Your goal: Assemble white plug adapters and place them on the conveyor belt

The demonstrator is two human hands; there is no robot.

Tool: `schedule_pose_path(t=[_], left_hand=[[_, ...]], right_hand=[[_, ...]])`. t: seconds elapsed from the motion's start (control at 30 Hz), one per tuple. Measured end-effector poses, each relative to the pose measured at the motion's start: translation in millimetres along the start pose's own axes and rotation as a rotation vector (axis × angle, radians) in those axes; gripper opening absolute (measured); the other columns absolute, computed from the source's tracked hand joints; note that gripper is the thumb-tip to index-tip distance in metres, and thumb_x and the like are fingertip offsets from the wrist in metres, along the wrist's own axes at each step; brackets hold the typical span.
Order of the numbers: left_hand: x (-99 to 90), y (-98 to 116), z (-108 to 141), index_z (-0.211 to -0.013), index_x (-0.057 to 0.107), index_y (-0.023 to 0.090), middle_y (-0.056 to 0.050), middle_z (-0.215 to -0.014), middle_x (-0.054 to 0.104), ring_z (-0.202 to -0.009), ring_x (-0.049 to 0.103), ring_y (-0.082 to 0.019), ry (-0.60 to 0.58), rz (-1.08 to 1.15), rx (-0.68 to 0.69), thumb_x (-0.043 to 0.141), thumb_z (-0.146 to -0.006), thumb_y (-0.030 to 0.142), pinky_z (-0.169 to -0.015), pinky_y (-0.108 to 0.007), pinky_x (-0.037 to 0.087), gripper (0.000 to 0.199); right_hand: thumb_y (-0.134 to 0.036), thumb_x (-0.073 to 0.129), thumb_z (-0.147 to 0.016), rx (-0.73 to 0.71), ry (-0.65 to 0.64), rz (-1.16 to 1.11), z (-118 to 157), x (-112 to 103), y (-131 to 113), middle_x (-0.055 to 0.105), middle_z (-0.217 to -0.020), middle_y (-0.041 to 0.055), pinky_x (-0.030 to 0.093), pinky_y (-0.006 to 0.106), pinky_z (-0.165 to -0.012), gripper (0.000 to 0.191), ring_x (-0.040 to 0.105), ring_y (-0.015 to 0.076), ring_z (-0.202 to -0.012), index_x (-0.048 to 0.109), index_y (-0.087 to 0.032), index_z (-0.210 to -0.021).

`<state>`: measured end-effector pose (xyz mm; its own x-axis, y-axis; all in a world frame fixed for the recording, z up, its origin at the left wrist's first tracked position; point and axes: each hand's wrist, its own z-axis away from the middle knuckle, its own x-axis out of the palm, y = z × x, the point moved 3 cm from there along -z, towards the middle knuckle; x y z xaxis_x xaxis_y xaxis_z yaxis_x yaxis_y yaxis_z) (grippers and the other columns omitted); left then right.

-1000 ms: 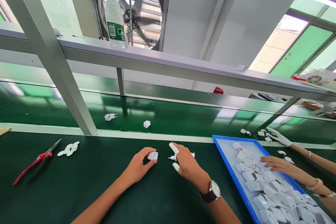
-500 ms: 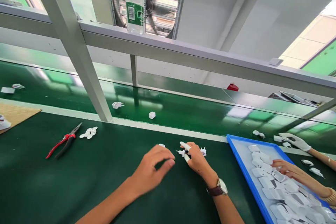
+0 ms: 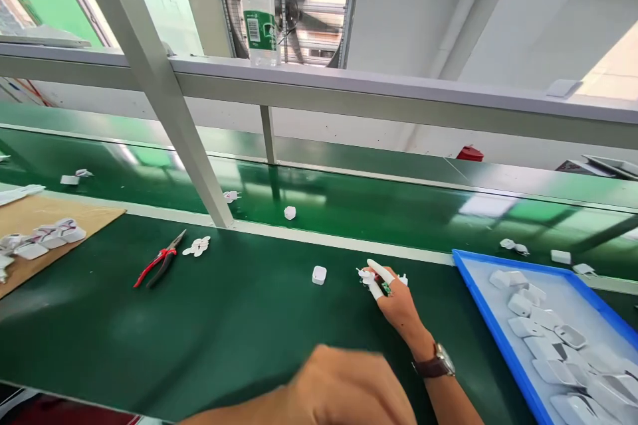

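Observation:
My right hand [image 3: 397, 300], with white finger cots and a wristwatch, is closed on a small white plug part [image 3: 367, 277] near the far edge of the green table. A bit of green circuit board [image 3: 385, 288] shows between its fingers. Another white plug piece [image 3: 403, 279] lies just behind the knuckles. Low in the foreground, my left hand [image 3: 349, 388] is blurred, its back to the camera and its fingers hidden. A white charger housing [image 3: 319, 275] sits on the table left of my right hand.
On the right stands a blue-rimmed tray [image 3: 491, 325] of white housings. Left are red-and-black pliers [image 3: 158, 259], flat white pieces [image 3: 197, 246] and cardboard [image 3: 94, 219] bearing charger parts. A post [image 3: 172, 106] rises beyond the table edge, before a green belt [image 3: 349, 201] carrying scattered parts.
My left hand has drawn back toward me, uncovering the white housing. My right hand keeps hold of the plug part. The view has shifted, and the other person's hands have left it.

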<state>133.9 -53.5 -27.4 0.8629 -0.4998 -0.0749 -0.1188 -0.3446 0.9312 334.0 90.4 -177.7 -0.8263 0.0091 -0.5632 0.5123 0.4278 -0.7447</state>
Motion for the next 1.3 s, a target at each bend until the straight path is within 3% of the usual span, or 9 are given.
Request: schedule_pose_path(t=[0.13,0.2,0.3,0.5,0.6,0.73,0.9,1.03,1.3], left_hand=[[-44.6,-62.9,-21.6,-0.131,0.064,0.033,-0.009,-0.139,0.061,-0.118,0.064,-0.028,0.365,-0.375,-0.112,0.084,-0.078,0.036,-0.106,-0.047,0.054,0.057],[-57.1,-94.4,-29.5,-0.134,0.057,0.032,-0.009,-0.138,0.059,-0.115,0.065,-0.026,0.396,-0.359,-0.155,0.084,-0.074,0.030,-0.098,-0.046,0.058,0.067],[-63.5,-120.7,-35.6,-0.123,0.061,0.026,-0.007,-0.120,0.067,-0.099,0.069,-0.022,0.327,-0.189,-0.178,0.078,-0.079,0.031,-0.092,-0.042,0.060,0.048],[-69.1,-126.8,-32.2,-0.123,0.065,0.022,-0.007,-0.105,0.069,-0.097,0.069,-0.022,0.407,0.094,-0.233,0.078,-0.082,0.048,-0.088,-0.037,0.060,0.050],[-70.4,-131.2,-28.8,-0.108,0.070,0.018,-0.004,-0.087,0.068,-0.079,0.067,-0.018,0.454,0.142,-0.291,0.080,-0.079,0.052,-0.073,-0.031,0.059,0.046],[-69.5,-132.9,-22.8,-0.098,0.070,0.020,0.000,-0.076,0.066,-0.066,0.060,-0.014,0.432,0.019,-0.308,0.086,-0.073,0.047,-0.065,-0.027,0.055,0.040],[-71.0,-132.7,-15.0,-0.103,0.075,0.025,-0.007,-0.103,0.070,-0.089,0.067,-0.020,0.369,-0.241,-0.191,0.069,-0.092,0.038,-0.083,-0.033,0.059,0.018],[-72.7,-140.3,-11.0,-0.120,0.071,0.027,-0.007,-0.111,0.072,-0.096,0.071,-0.021,0.420,-0.151,-0.201,0.070,-0.091,0.038,-0.089,-0.034,0.061,0.031],[-73.5,-136.5,-12.8,-0.120,0.073,0.023,-0.002,-0.084,0.069,-0.077,0.065,-0.016,0.374,-0.054,-0.371,0.063,-0.095,0.046,-0.077,-0.028,0.055,0.035]], right_hand=[[-0.044,0.069,-0.088,0.154,0.111,-0.487,-4.6,8.5,-21.3,0.071,-0.109,0.0103,0.059,0.048,-0.092,0.065,0.070,0.0258,-0.099,0.050,-0.024,-0.147],[-0.044,0.074,-0.085,0.174,0.090,-0.631,-7.5,16.0,-35.4,0.071,-0.106,0.0089,0.060,0.047,-0.092,0.073,0.070,0.0253,-0.099,0.046,-0.024,-0.150],[-0.045,0.073,-0.087,0.195,0.031,-0.701,-10.8,23.3,-51.5,0.069,-0.104,0.0075,0.060,0.045,-0.090,0.074,0.069,0.0238,-0.098,0.043,-0.024,-0.151],[-0.034,0.073,-0.089,-0.044,-0.030,-0.455,-7.8,19.4,-63.4,0.051,-0.145,0.0100,0.051,0.046,-0.108,0.056,0.056,0.0255,-0.128,0.054,-0.032,-0.141],[-0.028,0.067,-0.091,-0.153,-0.105,-0.338,0.6,27.9,-66.0,0.064,-0.120,0.0074,0.055,0.042,-0.098,0.041,0.064,0.0221,-0.107,0.061,-0.031,-0.132],[-0.035,0.059,-0.097,0.038,-0.110,-0.499,10.1,39.7,-64.7,0.068,-0.101,0.0052,0.058,0.037,-0.085,0.033,0.066,0.0198,-0.089,0.062,-0.028,-0.129],[-0.043,0.054,-0.100,0.214,-0.262,-0.767,10.9,36.5,-70.7,0.068,-0.096,0.0035,0.055,0.035,-0.083,0.027,0.067,0.0192,-0.084,0.068,-0.025,-0.113],[-0.041,0.052,-0.101,0.237,-0.294,-0.782,11.3,33.4,-75.2,0.062,-0.087,0.0012,0.052,0.033,-0.078,0.025,0.063,0.0162,-0.076,0.068,-0.022,-0.105],[-0.029,0.068,-0.089,0.272,0.026,-0.515,22.3,42.9,-59.6,0.068,-0.099,0.0053,0.058,0.032,-0.080,0.033,0.067,0.0176,-0.085,0.057,-0.023,-0.120]])
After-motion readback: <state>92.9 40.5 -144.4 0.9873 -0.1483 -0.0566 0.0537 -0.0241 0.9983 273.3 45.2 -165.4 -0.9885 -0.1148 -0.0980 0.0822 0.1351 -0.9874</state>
